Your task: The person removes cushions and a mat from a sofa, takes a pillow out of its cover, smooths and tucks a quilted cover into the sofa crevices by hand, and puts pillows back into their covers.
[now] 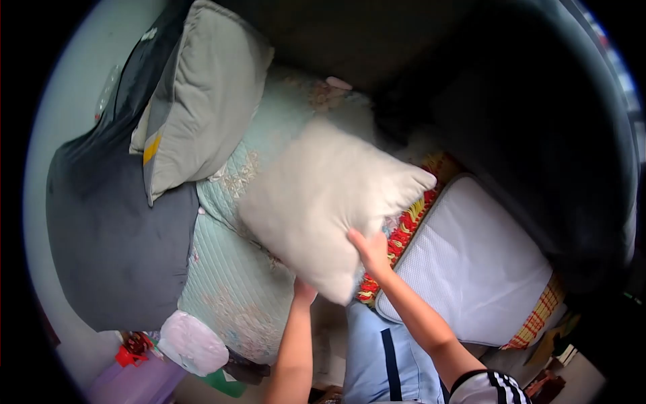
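A cream-white cushion (313,195), slightly blurred, is held up in front of me over the sofa seat. My right hand (371,252) grips its near right edge, thumb on top and the other fingers underneath. At the cushion's near lower edge is my left hand (305,289), its fingers mostly hidden beneath the fabric. Under the cushion lies a pale green quilted cover (235,296) with a floral pattern.
To the left, a grey pillow (208,101) leans against a dark grey armrest (121,236). On the right sit a white mesh pad (478,256) and a red-yellow woven fringe (404,239). A dark backrest (525,121) rises behind. A white bundle (194,342) lies lower left.
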The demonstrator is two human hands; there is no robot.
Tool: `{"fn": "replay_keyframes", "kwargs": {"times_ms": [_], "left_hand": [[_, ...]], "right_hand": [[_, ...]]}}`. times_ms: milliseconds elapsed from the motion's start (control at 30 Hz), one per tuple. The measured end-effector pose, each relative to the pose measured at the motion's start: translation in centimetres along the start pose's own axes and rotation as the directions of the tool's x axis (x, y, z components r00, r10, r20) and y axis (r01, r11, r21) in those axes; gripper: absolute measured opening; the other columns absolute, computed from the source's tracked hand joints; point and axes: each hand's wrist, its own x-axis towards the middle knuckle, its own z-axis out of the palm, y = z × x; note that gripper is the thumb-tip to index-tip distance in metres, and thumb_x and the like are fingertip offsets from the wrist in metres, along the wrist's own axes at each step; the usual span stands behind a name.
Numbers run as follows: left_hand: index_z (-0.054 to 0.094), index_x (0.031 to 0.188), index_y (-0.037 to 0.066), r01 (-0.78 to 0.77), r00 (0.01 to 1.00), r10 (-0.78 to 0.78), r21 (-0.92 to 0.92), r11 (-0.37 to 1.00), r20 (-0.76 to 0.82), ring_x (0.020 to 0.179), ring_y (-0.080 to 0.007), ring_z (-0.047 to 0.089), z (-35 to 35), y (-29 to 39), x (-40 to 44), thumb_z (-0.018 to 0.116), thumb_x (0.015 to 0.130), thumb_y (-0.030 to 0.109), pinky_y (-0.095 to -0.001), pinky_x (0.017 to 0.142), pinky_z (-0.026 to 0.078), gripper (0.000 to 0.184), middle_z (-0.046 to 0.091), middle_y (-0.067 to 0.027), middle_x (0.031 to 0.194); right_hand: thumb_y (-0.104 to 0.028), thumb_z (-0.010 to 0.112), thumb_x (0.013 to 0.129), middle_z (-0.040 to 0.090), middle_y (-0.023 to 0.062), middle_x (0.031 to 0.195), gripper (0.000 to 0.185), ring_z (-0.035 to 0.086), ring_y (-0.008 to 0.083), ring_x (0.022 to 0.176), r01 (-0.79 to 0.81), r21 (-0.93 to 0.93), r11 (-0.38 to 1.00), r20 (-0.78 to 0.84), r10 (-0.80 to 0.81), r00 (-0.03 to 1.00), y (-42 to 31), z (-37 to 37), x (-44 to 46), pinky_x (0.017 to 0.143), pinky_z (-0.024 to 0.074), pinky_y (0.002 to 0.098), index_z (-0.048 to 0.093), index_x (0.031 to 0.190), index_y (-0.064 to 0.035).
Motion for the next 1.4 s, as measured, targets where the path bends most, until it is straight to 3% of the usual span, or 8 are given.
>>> {"fn": "replay_keyframes", "kwargs": {"times_ms": [167,333,400,600,800,933,1067,1400], "left_hand": [[0.038,0.124,0.011,0.016,0.981,-0.099,0.443,0.896,0.164,0.117,-0.0230,0.039,2.7,-6.1,-0.1,0.038,0.088,0.033,-0.0405,0.094,0.032,0.043,0.039,-0.0074,0.128],[0.042,0.122,0.008,-0.279,0.954,-0.238,0.833,-0.478,0.183,0.113,-0.0206,0.044,-4.9,-18.0,-1.8,0.044,0.087,0.030,-0.0334,0.092,0.036,0.042,0.047,-0.0121,0.122],[0.057,0.101,0.005,0.199,0.969,-0.098,0.951,-0.235,-0.227,0.093,-0.0322,0.056,-0.8,-21.0,-5.4,0.044,0.084,0.030,-0.0371,0.080,0.043,0.032,0.058,-0.0187,0.098],[0.059,0.091,0.004,0.178,0.961,-0.171,0.960,-0.214,-0.217,0.084,-0.0329,0.058,-0.3,-26.8,-4.5,0.043,0.083,0.033,-0.0389,0.074,0.044,0.035,0.060,-0.0180,0.089],[0.059,0.094,0.007,0.103,0.994,0.051,0.965,-0.241,-0.093,0.085,-0.0314,0.057,11.3,-27.5,-1.3,0.046,0.082,0.030,-0.0388,0.074,0.044,0.029,0.060,-0.0160,0.090],[0.058,0.094,0.009,0.099,0.993,0.090,0.922,-0.375,-0.070,0.088,-0.0312,0.057,16.1,-24.9,-0.8,0.048,0.080,0.027,-0.0381,0.074,0.044,0.025,0.061,-0.0141,0.092],[0.058,0.093,0.009,0.102,0.982,0.182,0.965,-0.243,-0.058,0.090,-0.0314,0.056,15.4,-19.5,1.3,0.048,0.078,0.027,-0.0389,0.075,0.044,0.025,0.060,-0.0150,0.092],[0.034,0.123,0.008,0.361,0.653,0.745,0.920,-0.148,-0.136,0.109,-0.0365,0.043,3.5,16.0,4.2,0.068,0.065,0.024,-0.0408,0.088,0.039,0.069,0.038,-0.0200,0.123]], "right_hand": [[-0.025,0.067,0.071,0.062,0.0106,0.092,0.044,0.058,0.0171,0.084,-0.291,-0.031,0.956,0.070,0.292,0.954,-4.7,-16.1,-10.9,0.075,0.0461,0.0310,0.056,0.101,0.0045],[-0.013,0.066,0.062,0.057,0.0134,0.095,0.051,0.056,0.0234,0.085,-0.309,0.312,0.898,-0.448,0.426,0.786,-9.7,-32.5,-22.6,0.080,0.0443,0.0339,0.048,0.108,0.0033],[-0.014,0.063,0.061,0.057,0.0109,0.090,0.045,0.055,0.0191,0.079,-0.168,0.208,0.964,-0.644,0.264,0.718,-10.4,-40.1,-27.4,0.078,0.0430,0.0293,0.051,0.102,0.0021],[-0.028,0.054,0.077,0.056,0.0161,0.103,0.048,0.055,0.0239,0.093,0.258,0.390,0.884,-0.725,0.122,0.678,-7.3,-56.8,-36.2,0.085,0.0429,0.0347,0.048,0.111,0.0062],[-0.050,0.057,0.073,0.050,0.0079,0.101,0.054,0.049,0.0224,0.090,-0.060,0.720,0.692,-0.670,0.715,0.199,15.9,-68.2,-35.6,0.082,0.0366,0.0496,0.044,0.113,-0.0171],[-0.039,0.055,0.079,0.035,0.0064,0.132,0.063,0.036,0.0219,0.117,-0.583,0.213,0.784,-0.683,0.547,0.485,18.0,-58.0,-24.7,0.089,0.0319,0.0486,0.031,0.131,-0.0132],[-0.027,0.054,0.081,0.043,0.0155,0.125,0.049,0.045,0.0280,0.109,-0.391,-0.635,0.666,-0.372,0.181,0.911,23.4,-50.8,-13.2,0.092,0.0357,0.0325,0.042,0.125,-0.0080],[-0.051,0.051,0.075,0.023,0.0189,0.138,0.072,0.020,0.0310,0.129,-0.114,-0.809,0.577,0.119,0.350,0.929,14.4,-17.2,3.1,0.101,-0.0034,0.0556,0.033,0.131,-0.0085]]}}
